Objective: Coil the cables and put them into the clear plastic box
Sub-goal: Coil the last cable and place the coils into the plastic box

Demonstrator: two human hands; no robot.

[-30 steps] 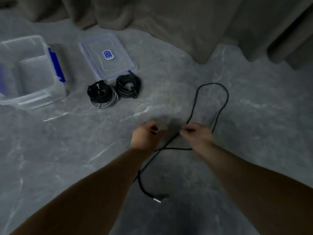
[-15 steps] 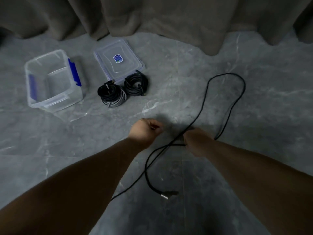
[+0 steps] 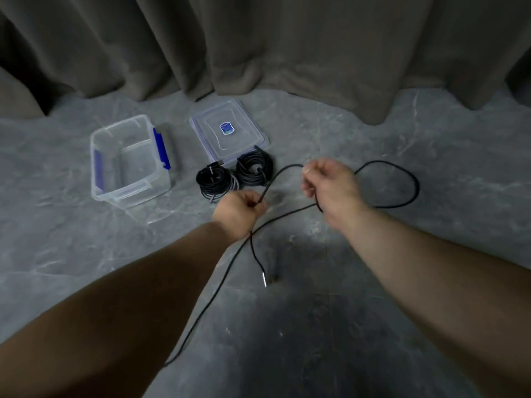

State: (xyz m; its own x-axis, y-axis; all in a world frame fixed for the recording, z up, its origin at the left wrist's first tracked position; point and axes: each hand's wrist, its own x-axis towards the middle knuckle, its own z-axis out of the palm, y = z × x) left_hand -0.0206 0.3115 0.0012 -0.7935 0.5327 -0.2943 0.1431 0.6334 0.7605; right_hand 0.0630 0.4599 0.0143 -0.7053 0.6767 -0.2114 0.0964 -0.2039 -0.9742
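Grey marbled floor [image 3: 86, 254] carries all the work items, with a brown curtain [image 3: 258, 53] hanging at the far edge. Nearest the camera, a loose black cable [image 3: 224, 280] trails across the floor, its metal-tipped plug [image 3: 263, 280] hanging free below the hands. Left hand [image 3: 240, 209] pinches the cable with curled fingers. Right hand [image 3: 330, 185] grips it likewise, holding a short arc between the two hands; a wide loop [image 3: 413, 185] lies beyond. Judged thin, light and limp, with some springback: take hold near the plug end and keep each turn pinched. Farther off, two coiled cables [image 3: 218, 182] rest just beside the lid [image 3: 250, 122]. Clear plastic box [image 3: 94, 179] stands open to their left, nothing visible inside.
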